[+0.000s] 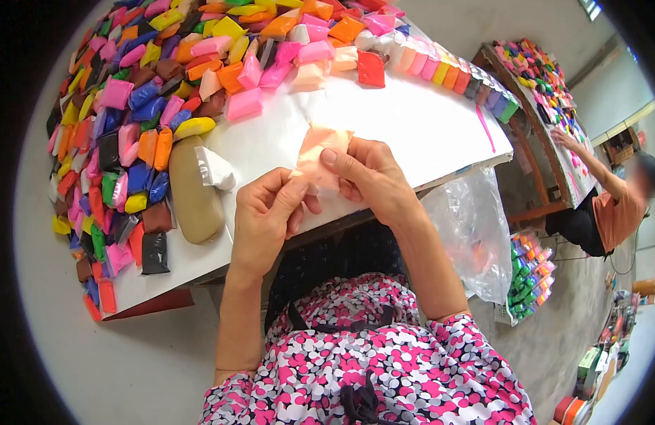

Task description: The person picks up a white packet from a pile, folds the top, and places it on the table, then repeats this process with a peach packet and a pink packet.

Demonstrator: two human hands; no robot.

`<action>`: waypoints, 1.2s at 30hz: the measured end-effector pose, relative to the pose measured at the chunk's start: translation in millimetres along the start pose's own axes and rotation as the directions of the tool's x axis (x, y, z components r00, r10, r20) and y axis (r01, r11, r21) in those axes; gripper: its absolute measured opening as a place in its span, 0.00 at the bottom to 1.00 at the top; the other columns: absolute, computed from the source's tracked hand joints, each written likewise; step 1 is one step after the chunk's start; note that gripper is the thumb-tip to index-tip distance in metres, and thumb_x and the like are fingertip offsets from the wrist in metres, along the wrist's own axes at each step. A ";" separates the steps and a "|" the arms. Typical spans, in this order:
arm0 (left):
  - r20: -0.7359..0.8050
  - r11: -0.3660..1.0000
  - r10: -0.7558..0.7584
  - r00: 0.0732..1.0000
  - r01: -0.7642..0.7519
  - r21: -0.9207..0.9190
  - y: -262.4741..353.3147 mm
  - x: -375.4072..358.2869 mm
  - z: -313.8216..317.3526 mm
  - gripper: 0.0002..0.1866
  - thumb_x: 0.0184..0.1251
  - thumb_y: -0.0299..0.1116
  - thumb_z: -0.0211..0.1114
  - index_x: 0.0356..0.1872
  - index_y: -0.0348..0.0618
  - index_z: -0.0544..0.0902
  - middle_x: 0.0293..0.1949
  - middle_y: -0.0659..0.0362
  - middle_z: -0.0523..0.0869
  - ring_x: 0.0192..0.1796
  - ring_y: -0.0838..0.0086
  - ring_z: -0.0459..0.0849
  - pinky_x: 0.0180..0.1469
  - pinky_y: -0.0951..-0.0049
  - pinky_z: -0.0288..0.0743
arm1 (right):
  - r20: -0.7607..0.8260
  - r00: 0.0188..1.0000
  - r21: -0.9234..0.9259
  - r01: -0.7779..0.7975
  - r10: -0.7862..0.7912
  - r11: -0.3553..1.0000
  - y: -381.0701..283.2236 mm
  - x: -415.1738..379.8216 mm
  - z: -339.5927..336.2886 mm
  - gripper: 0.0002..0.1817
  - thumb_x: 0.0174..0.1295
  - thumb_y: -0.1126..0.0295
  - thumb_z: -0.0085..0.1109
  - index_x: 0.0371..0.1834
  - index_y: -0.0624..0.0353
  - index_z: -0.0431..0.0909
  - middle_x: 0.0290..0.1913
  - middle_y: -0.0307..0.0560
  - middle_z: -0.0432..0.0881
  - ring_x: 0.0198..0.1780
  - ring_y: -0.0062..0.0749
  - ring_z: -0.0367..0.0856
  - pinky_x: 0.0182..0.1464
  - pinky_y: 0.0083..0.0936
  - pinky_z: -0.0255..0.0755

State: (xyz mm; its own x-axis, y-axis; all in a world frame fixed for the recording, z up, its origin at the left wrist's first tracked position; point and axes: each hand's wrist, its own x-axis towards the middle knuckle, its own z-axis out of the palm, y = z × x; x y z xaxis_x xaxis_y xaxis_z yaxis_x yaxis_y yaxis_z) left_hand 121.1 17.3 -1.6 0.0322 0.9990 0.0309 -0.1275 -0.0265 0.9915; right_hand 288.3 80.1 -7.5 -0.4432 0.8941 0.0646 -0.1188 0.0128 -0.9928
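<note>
Pinched between the fingertips of the left hand (295, 200) and right hand (347, 164), one peach-coloured packet (319, 152) is above the white worktop (270, 145), beside colourful packets (132, 106).

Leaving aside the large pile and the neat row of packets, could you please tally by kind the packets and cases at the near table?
Peach packet, held in the left hand and right hand: 1
White packet, against the case: 1
Tan case: 1
Total: 3
</note>
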 end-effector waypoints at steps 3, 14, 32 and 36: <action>0.036 0.999 -0.013 0.999 0.015 -0.044 5.3 0.3 -1.6 0.14 0.74 0.38 0.58 0.33 0.38 0.81 0.23 0.63 0.81 0.18 0.89 0.68 0.19 0.87 0.57 | 0.008 0.998 0.037 -0.061 0.060 0.997 -3.9 -1.0 0.7 0.18 0.68 0.53 0.57 0.31 0.58 0.79 0.20 0.29 0.70 0.19 0.10 0.63 0.20 0.12 0.55; 0.003 0.996 0.078 0.997 -0.078 0.031 -3.4 2.8 -1.1 0.13 0.73 0.37 0.59 0.30 0.42 0.81 0.19 0.65 0.79 0.15 0.90 0.63 0.17 0.87 0.51 | -0.226 0.963 -0.140 0.116 -0.146 0.983 -8.0 -8.2 10.8 0.20 0.70 0.54 0.54 0.46 0.64 0.79 0.23 0.31 0.71 0.19 0.11 0.64 0.19 0.13 0.57; -0.097 0.983 0.184 0.978 -0.182 0.025 -4.1 22.5 28.2 0.07 0.69 0.29 0.64 0.39 0.35 0.80 0.29 0.64 0.81 0.26 0.88 0.73 0.26 0.85 0.65 | -0.353 0.923 0.285 0.260 -0.151 0.923 4.8 -18.6 11.4 0.19 0.63 0.67 0.63 0.50 0.68 0.69 0.41 0.51 0.81 0.36 0.27 0.82 0.37 0.21 0.79; -0.057 0.937 0.304 0.951 -0.288 0.199 1.8 35.1 21.1 0.06 0.68 0.29 0.64 0.38 0.36 0.82 0.30 0.66 0.81 0.25 0.90 0.70 0.24 0.87 0.62 | -0.300 0.875 -0.423 0.235 -0.380 0.875 -7.2 -13.1 -5.8 0.15 0.64 0.65 0.62 0.43 0.68 0.77 0.38 0.44 0.81 0.37 0.23 0.77 0.38 0.23 0.76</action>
State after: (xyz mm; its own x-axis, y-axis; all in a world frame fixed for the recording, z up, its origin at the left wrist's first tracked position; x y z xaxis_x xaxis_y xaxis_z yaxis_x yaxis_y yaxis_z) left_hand 142.9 51.6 4.0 -0.0643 0.9440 0.3236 0.0683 -0.3193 0.9452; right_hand 300.0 70.9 -1.9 -0.0763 0.9118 0.4036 0.1680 0.4107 -0.8961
